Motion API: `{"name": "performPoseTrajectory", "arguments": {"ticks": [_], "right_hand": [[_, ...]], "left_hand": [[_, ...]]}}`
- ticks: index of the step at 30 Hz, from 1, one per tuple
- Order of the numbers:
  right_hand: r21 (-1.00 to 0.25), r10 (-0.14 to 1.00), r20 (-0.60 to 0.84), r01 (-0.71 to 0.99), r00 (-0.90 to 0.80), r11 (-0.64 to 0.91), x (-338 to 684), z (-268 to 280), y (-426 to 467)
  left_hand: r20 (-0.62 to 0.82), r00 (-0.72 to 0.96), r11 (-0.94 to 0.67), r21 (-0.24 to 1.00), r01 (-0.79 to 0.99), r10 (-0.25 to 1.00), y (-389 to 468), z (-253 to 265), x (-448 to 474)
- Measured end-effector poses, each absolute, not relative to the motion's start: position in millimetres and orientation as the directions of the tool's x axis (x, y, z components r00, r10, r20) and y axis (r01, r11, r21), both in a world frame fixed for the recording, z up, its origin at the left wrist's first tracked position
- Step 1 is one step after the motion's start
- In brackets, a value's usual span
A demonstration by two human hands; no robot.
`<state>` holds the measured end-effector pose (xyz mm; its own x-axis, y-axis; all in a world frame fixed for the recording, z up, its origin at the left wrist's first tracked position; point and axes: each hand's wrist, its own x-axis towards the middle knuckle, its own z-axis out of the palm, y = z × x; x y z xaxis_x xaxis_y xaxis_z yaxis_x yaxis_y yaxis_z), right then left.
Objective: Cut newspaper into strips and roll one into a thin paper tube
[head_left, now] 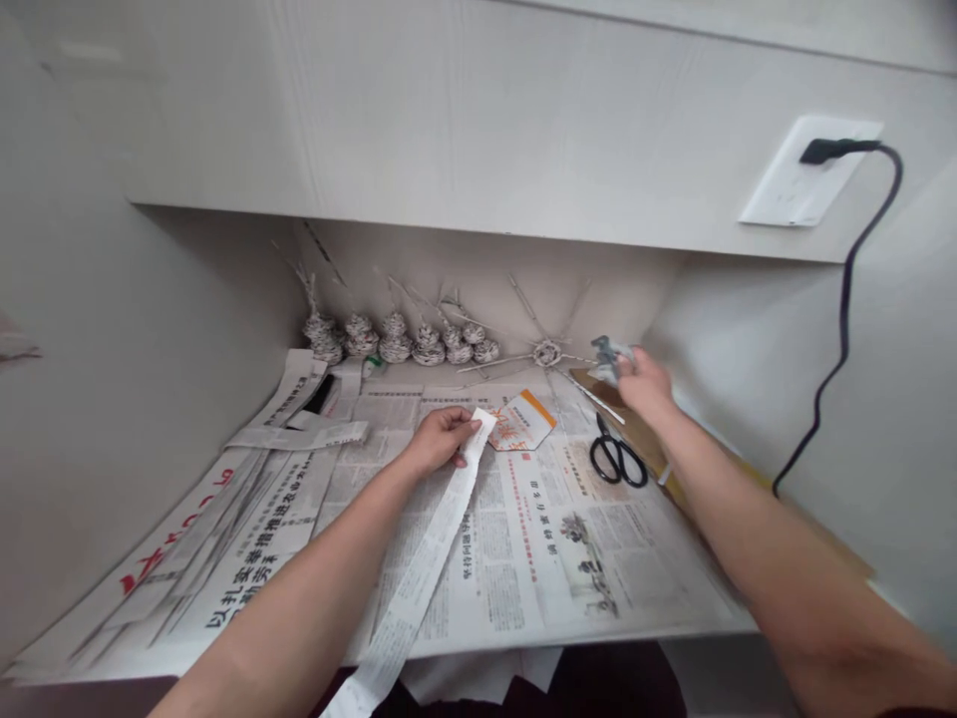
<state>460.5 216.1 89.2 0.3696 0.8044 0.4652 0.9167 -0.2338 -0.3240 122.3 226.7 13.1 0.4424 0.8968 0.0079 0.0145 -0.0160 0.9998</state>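
Observation:
My left hand (447,439) pinches the upper end of a long newspaper strip (430,558), which slants down past the table's front edge. My right hand (644,382) is stretched out at the back right, its fingers closed round a small grey-and-pale object (614,357); blur hides its exact kind. Black-handled scissors (617,461) lie below that hand. A card with an orange edge (523,421) rests just right of my left hand. Behind, a star-shaped woven paper piece (546,352) with thin paper sticks spreading outward leans near the back wall.
Several gourd-shaped woven paper pieces (395,339) stand in a row along the back. Cut newspaper strips (299,436) lie piled at the left. Newspaper sheets (493,558) cover the table. On the right, a black cord (844,299) hangs from a wall socket (811,175).

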Motion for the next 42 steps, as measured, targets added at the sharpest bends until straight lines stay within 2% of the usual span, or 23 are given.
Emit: {"name": "performPoseTrajectory", "arguments": {"ticks": [8, 13, 20, 23, 29, 33, 37, 42], "right_hand": [[-0.234, 0.896, 0.439, 0.971, 0.060, 0.050, 341.3, 36.0, 212.4], [-0.188, 0.901, 0.423, 0.963, -0.099, 0.195, 342.0, 17.3, 209.8], [-0.215, 0.888, 0.390, 0.913, -0.244, 0.346, 348.0, 12.8, 212.2], [-0.228, 0.892, 0.381, 0.911, -0.242, 0.345, 346.5, 10.2, 217.5], [-0.237, 0.913, 0.390, 0.945, -0.119, 0.224, 345.2, 4.5, 224.9], [-0.240, 0.912, 0.401, 0.950, -0.091, 0.200, 341.0, 7.1, 218.5], [-0.254, 0.908, 0.394, 0.933, -0.143, 0.256, 341.3, 14.4, 210.1], [-0.282, 0.887, 0.342, 0.866, -0.310, 0.412, 349.7, 20.0, 206.5]], "left_hand": [[-0.023, 0.480, 0.035, 0.999, -0.016, 0.877, 221.4, 20.4, 120.7], [-0.039, 0.478, 0.067, 0.997, -0.042, 0.877, 222.5, 16.7, 121.0], [-0.097, 0.483, 0.158, 0.984, -0.087, 0.870, 219.2, 21.3, 121.0], [-0.132, 0.500, 0.196, 0.977, -0.078, 0.856, 214.2, 25.8, 121.8], [-0.188, 0.581, 0.268, 0.962, -0.053, 0.792, 206.9, 24.8, 124.4], [-0.200, 0.608, 0.293, 0.954, -0.056, 0.768, 206.6, 20.7, 124.6], [-0.204, 0.612, 0.308, 0.949, -0.068, 0.764, 207.6, 19.8, 123.8], [-0.176, 0.607, 0.283, 0.956, -0.083, 0.775, 207.8, 21.9, 124.4]]}}
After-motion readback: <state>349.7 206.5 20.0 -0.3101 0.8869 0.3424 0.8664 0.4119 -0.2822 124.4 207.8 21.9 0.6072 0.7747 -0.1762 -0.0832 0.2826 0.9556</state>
